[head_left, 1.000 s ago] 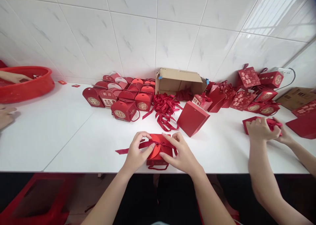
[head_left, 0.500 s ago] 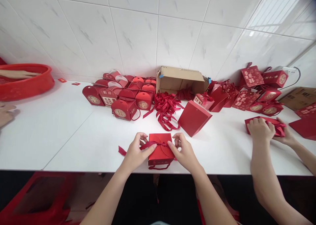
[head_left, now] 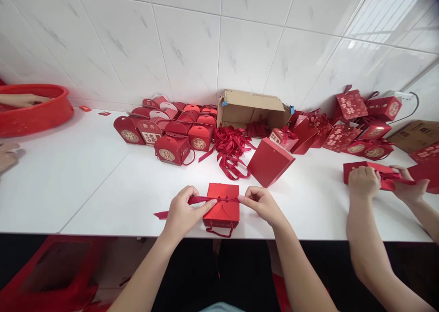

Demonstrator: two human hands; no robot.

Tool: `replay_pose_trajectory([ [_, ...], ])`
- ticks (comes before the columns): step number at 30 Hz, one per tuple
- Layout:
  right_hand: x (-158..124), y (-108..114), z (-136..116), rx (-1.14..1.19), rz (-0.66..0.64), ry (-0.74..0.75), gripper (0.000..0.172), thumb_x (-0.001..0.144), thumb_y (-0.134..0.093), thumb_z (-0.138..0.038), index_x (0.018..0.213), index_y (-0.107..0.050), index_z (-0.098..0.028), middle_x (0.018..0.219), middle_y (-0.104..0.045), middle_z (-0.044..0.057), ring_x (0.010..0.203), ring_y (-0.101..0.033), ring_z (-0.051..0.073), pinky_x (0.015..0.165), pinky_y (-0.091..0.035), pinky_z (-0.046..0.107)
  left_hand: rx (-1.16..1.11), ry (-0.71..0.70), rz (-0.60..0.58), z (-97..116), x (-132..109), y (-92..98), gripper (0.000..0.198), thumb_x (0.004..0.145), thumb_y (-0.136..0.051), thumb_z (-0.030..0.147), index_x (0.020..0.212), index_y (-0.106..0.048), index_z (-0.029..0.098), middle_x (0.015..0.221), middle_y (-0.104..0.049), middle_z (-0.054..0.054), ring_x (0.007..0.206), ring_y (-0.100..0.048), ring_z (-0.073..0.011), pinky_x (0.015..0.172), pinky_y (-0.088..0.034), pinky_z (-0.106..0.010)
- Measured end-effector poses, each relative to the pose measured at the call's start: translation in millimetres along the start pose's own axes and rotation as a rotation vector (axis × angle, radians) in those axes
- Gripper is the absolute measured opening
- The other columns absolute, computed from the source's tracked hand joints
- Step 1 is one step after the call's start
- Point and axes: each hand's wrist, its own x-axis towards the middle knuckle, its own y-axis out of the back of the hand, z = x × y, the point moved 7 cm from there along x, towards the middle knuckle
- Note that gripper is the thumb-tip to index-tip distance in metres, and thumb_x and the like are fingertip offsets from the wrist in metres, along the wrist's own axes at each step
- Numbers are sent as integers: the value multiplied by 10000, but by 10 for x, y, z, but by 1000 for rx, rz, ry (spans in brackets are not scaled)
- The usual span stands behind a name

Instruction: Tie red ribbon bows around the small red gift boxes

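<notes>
A small red gift box (head_left: pixel 222 217) with a rope handle sits near the table's front edge. Across its top runs a dark red ribbon (head_left: pixel 206 199), which passes over the middle of the lid. My left hand (head_left: pixel 185 209) pinches the ribbon at the left of the box, its thumb over the lid and a loose tail sticking out further left. At the right edge of the lid, my right hand (head_left: pixel 262 204) grips the other side of the ribbon between thumb and fingers. The ribbon looks taut between both hands.
Behind lie a heap of red ribbons (head_left: pixel 231 143), an open cardboard box (head_left: pixel 255 99) and a larger red box (head_left: pixel 270 161). Several finished-looking red boxes (head_left: pixel 171 150) stand left. A co-worker's hands (head_left: pixel 365 182) hold a box at right. A red basin (head_left: pixel 37 115) is far left.
My right hand has moved slightly right, off the lid, drawing the ribbon straighter. My left hand has shifted slightly left. At right, the co-worker's far hand has pulled a ribbon outward.
</notes>
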Motion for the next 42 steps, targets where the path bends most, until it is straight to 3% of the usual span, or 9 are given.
replay_pose_trajectory([
  [6, -84, -2, 47, 185, -107, -121, 355, 771, -632, -486, 627, -534, -177, 518, -420, -52, 477, -332, 76, 448, -245, 219, -73, -52, -15, -10, 2, -39, 302, 741, -633, 449, 774, -454, 209, 760, -489, 22, 722, -510, -148, 684, -426, -268],
  [11, -146, 17, -147, 422, -152, -67, 295, 799, -627, -422, 661, -625, -161, 587, -555, -3, 572, -503, 115, 571, -408, 254, -44, -339, 39, 482, -60, 76, 293, 755, -658, 337, 981, -510, 225, 1087, -540, -56, 1079, -496, -220, 931, -378, -364],
  [17, -204, 33, -377, 493, -119, -47, 247, 774, -662, -411, 762, -687, -165, 595, -578, 0, 532, -494, 98, 505, -383, 229, 81, -497, -113, 895, -66, -200, 59, 791, -605, 221, 776, -548, 213, 819, -653, 14, 827, -591, -176, 867, -326, -381],
  [21, -288, 156, -359, 366, -18, -87, 248, 768, -672, -416, 753, -669, -168, 570, -570, -8, 462, -425, 68, 402, -266, 196, 48, -450, -13, 833, -6, -187, 80, 782, -552, 142, 755, -517, 209, 735, -658, 44, 695, -603, -139, 830, -343, -354],
  [25, -335, 181, -318, 221, 29, -64, 227, 728, -711, -387, 801, -677, -174, 632, -589, -4, 542, -494, 89, 492, -395, 215, 50, -478, 82, 828, -9, -127, 99, 770, -557, 142, 830, -525, 214, 707, -657, 48, 662, -606, -141, 804, -365, -345],
  [32, -180, -188, -384, 135, 16, 161, 316, 799, -619, -338, 1090, -655, -221, 740, -624, 2, 665, -561, 138, 642, -476, 281, 73, -561, 219, 916, -64, -61, 137, 772, -557, 156, 896, -526, 206, 686, -628, 30, 665, -598, -158, 793, -395, -354],
  [36, -143, -266, -425, 45, 119, 252, 143, 829, -581, -285, 832, -689, -193, 851, -643, 48, 777, -592, 174, 706, -476, 295, 16, -485, 43, 821, -16, 25, 197, 753, -570, 162, 937, -532, 223, 799, -641, 18, 786, -611, -172, 831, -418, -343],
  [39, -158, -233, -421, -1, 209, 293, 132, 841, -562, -276, 838, -661, -189, 879, -626, 58, 789, -592, 179, 711, -475, 295, -79, -411, -131, 643, 55, 100, 270, 765, -595, 246, 1024, -523, 229, 999, -622, -24, 974, -585, -196, 909, -427, -351],
  [42, -157, -265, -393, 22, 146, 272, 154, 876, -513, -297, 877, -631, -198, 855, -652, 50, 790, -608, 181, 716, -481, 297, -139, -273, -173, 362, 175, 117, 262, 787, -586, 358, 1002, -521, 222, 1038, -596, -49, 1017, -560, -215, 919, -432, -382],
])
